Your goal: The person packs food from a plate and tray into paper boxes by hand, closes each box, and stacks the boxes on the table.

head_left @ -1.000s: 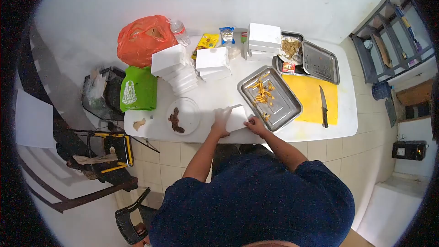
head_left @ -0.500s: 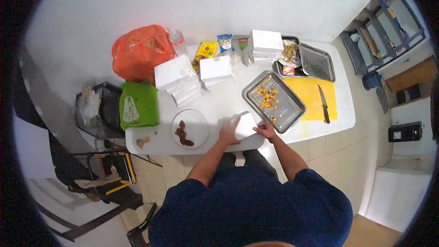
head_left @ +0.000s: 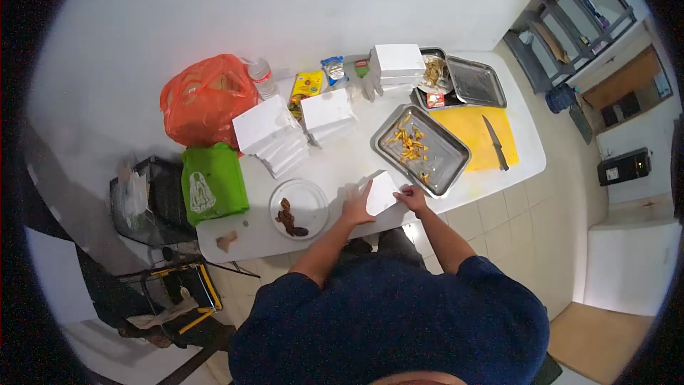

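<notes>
A small white cardboard box (head_left: 381,193) sits at the table's front edge between my hands. My left hand (head_left: 358,204) grips its left side, thumb and fingers spread along the wall. At the box's right edge, my right hand (head_left: 412,199) has its fingers pinched together against the card. Left of them lies a white plate (head_left: 318,207) with pieces of dark cooked meat (head_left: 288,219). Just beyond my right hand is a metal tray (head_left: 456,165) holding yellow fries (head_left: 410,146).
White boxes (head_left: 267,125) are stacked at the back, near an orange plastic bag (head_left: 206,100) and a green bag (head_left: 212,184). A knife (head_left: 494,141) lies on a yellow cutting board (head_left: 470,135). Behind it stands another metal tray (head_left: 477,82). A bottle (head_left: 263,80) is by the wall.
The whole view has turned and shifted slightly. Both hands stay on the white box, with the right hand's fingers moved a little at its right edge.
</notes>
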Tool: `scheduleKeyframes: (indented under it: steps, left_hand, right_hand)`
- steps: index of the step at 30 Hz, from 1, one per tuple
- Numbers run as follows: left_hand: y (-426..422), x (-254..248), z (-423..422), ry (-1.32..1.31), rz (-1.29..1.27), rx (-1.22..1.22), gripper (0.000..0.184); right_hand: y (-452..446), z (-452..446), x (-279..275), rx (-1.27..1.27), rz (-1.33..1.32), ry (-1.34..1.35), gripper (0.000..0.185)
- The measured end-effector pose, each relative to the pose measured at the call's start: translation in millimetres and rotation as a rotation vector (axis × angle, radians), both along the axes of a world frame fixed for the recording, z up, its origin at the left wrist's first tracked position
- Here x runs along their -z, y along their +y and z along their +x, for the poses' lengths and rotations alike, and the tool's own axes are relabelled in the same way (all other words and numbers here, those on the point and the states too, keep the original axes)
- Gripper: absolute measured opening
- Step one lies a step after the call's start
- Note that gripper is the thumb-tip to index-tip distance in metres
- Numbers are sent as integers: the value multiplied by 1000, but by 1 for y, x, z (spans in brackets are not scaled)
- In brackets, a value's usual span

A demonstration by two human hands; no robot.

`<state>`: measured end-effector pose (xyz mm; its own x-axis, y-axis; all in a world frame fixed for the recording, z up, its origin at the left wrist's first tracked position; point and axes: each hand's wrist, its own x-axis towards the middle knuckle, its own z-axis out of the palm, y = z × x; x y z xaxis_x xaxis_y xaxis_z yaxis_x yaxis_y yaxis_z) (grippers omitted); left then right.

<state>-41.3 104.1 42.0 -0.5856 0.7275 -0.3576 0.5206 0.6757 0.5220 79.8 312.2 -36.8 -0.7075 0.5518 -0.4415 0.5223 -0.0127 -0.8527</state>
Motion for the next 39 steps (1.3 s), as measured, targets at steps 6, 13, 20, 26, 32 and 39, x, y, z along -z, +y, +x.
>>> scheduleKeyframes:
  steps: [6, 13, 20, 26, 32, 39]
  left_hand:
    - [2, 2, -2, 3, 22, 10, 135]
    - [5, 18, -1, 27, 34, 85, 133]
    - [8, 10, -4, -25, -22, 109, 132]
    - [8, 26, -22, -100, -38, 165, 134]
    - [2, 26, -45, -215, -12, 197, 123]
    - [0, -3, -71, -483, 91, 197, 80]
  right_hand:
    - [-28, -7, -4, 267, -47, -271, 61]
    - [-38, -14, -14, 455, -621, -80, 35]
    - [-32, -14, -4, 427, -815, -97, 35]
    - [-33, -26, -22, 402, -744, -141, 41]
    - [-33, -21, -92, 199, -694, -262, 106]
    - [-22, -17, -84, 124, -825, -224, 126]
